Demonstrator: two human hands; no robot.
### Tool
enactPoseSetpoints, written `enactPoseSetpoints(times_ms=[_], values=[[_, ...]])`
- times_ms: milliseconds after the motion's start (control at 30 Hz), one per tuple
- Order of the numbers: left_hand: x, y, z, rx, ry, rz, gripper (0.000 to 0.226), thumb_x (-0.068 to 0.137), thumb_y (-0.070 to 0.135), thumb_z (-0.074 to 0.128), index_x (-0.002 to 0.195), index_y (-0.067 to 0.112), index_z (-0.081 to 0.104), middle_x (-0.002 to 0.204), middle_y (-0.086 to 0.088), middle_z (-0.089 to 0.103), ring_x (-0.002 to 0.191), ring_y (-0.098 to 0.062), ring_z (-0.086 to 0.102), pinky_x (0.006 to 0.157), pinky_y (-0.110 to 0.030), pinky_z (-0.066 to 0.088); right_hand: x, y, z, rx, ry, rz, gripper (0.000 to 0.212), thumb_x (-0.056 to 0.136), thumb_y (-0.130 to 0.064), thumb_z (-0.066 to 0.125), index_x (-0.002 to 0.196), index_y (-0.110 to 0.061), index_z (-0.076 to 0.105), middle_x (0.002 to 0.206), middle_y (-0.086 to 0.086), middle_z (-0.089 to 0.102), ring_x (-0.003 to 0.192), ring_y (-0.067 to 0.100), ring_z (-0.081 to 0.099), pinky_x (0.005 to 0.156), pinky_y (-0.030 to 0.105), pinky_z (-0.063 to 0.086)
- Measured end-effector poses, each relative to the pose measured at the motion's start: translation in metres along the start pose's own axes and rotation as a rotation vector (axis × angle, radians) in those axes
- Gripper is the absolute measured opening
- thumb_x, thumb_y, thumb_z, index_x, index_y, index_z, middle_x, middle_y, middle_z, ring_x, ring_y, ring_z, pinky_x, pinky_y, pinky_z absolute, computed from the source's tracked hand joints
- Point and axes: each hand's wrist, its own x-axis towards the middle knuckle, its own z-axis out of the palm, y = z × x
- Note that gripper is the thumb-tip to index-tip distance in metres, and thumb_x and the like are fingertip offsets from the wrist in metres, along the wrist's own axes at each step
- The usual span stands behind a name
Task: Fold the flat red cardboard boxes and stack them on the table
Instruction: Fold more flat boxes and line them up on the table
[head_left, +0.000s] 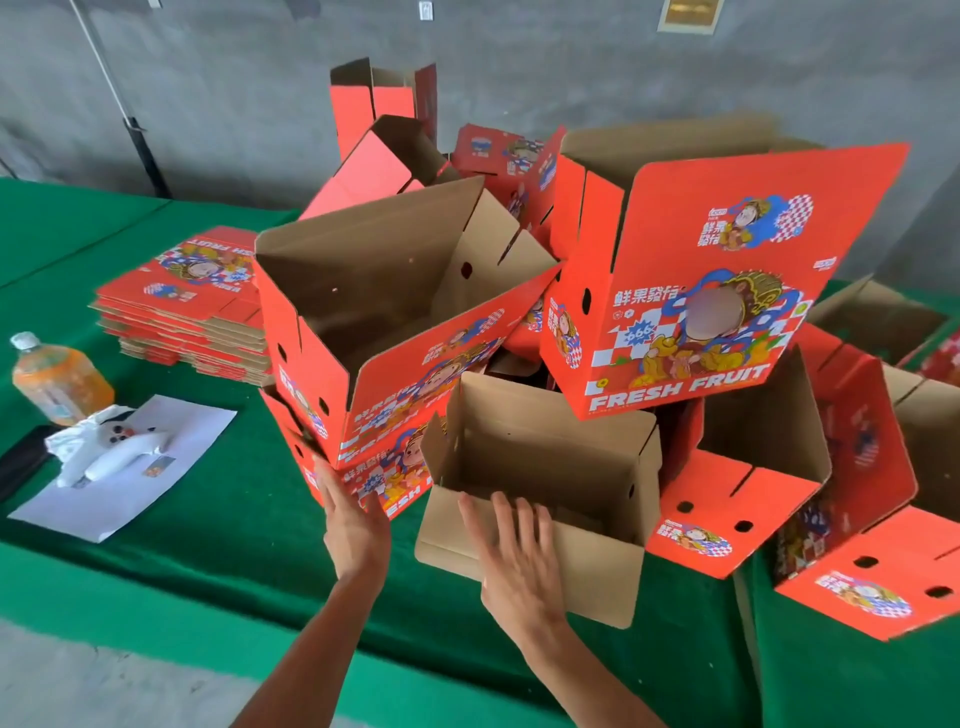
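Observation:
A heap of folded red cardboard boxes (675, 291) covers the middle and right of the green table (208, 545). At the front lies an opened box (550, 467) on its side, brown inside facing me. My right hand (514, 556) rests flat with straight fingers on its near brown flap. My left hand (353, 519), fingers straight, touches the lower red box (384, 483) under a tilted open box (379, 291). A stack of flat red boxes (192, 306) lies at the left.
An orange drink bottle (57, 379) stands at the left. Beside it a white sheet of paper (130, 462) carries a crumpled white bundle (109, 441), and a dark phone (21, 460) lies at the edge. More folded boxes (857, 519) spill off to the right.

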Motion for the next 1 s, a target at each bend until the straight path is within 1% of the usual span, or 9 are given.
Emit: enactPoseSetpoints(times_ms=[267,367,467,533,633,700,767,867,1000], values=[[-0.006,0.001,0.003,-0.113,-0.097,-0.007,0.07,0.097,0.009,0.064,0.157,0.006,0.028,0.165,-0.015,0.03,0.132,-0.045,0.049,0.093,-0.056,0.048,0.0,-0.006,-0.004,-0.02,0.116,0.016,0.127,0.05,-0.048,0.096,0.158,-0.028,0.032,0.14,0.019,0.059,0.124,0.042,0.059,0.114,0.06,0.037],[0.001,-0.007,-0.015,-0.17,-0.134,0.034,0.054,0.093,0.005,0.069,0.141,0.006,0.044,0.146,-0.016,0.048,0.123,-0.042,0.054,0.087,-0.049,0.05,-0.001,-0.012,-0.009,-0.022,0.178,0.034,0.1,0.072,-0.079,0.069,0.154,-0.029,0.042,0.143,0.017,0.059,0.128,0.039,0.058,0.116,0.059,0.038],[0.009,-0.008,-0.04,-0.226,-0.168,0.053,0.054,0.09,0.005,0.072,0.138,0.008,0.047,0.141,-0.015,0.053,0.123,-0.038,0.055,0.094,-0.043,0.049,0.0,-0.029,-0.028,0.077,0.234,0.085,0.098,0.082,-0.093,0.037,0.149,-0.023,0.052,0.148,0.013,0.056,0.134,0.034,0.054,0.115,0.056,0.039],[0.016,-0.007,-0.054,-0.231,-0.217,0.063,0.063,0.092,0.012,0.073,0.147,0.008,0.041,0.144,-0.017,0.053,0.126,-0.038,0.054,0.101,-0.047,0.048,0.006,-0.046,-0.042,0.165,0.348,0.078,0.092,0.087,-0.087,0.04,0.143,-0.017,0.058,0.142,0.01,0.06,0.129,0.03,0.056,0.111,0.051,0.043],[0.025,-0.005,-0.08,-0.228,-0.263,0.05,0.065,0.096,0.026,0.071,0.148,0.005,0.039,0.144,-0.018,0.054,0.127,-0.035,0.056,0.104,-0.051,0.048,0.015,-0.084,-0.06,0.349,0.595,-0.05,0.045,0.098,-0.053,0.059,0.122,-0.015,0.067,0.114,0.0,0.067,0.103,0.025,0.064,0.091,0.036,0.051],[0.032,-0.005,-0.099,-0.269,-0.266,0.032,0.058,0.096,0.025,0.069,0.147,0.01,0.043,0.142,-0.007,0.057,0.118,-0.024,0.064,0.102,-0.044,0.052,0.018,-0.118,-0.071,0.487,0.695,-0.154,0.017,0.102,-0.035,0.061,0.101,-0.02,0.067,0.09,-0.008,0.064,0.083,0.016,0.063,0.072,0.031,0.051],[0.039,-0.01,-0.121,-0.26,-0.238,0.027,0.041,0.097,0.02,0.066,0.136,0.017,0.055,0.131,0.002,0.066,0.105,-0.014,0.069,0.091,-0.036,0.056,0.024,-0.155,-0.08,0.565,0.679,-0.225,0.016,0.101,-0.029,0.063,0.088,-0.02,0.065,0.078,-0.009,0.061,0.072,0.014,0.06,0.061,0.032,0.05],[0.058,-0.019,-0.154,-0.277,-0.174,0.035,0.016,0.098,0.02,0.065,0.109,0.031,0.067,0.102,0.021,0.073,0.09,-0.002,0.07,0.078,-0.023,0.056,0.047,-0.204,-0.088,0.579,0.627,-0.253,0.006,0.09,-0.017,0.075,0.095,-0.016,0.073,0.086,-0.002,0.071,0.079,0.018,0.067,0.066,0.032,0.052],[0.103,-0.027,-0.195,-0.288,-0.126,0.078,0.013,0.1,0.026,0.065,0.101,0.038,0.065,0.095,0.026,0.071,0.09,0.012,0.064,0.072,-0.004,0.046,0.096,-0.251,-0.095,0.621,0.51,-0.256,0.033,0.091,-0.016,0.075,0.122,-0.008,0.071,0.113,0.007,0.074,0.105,0.027,0.071,0.088,0.039,0.058]])
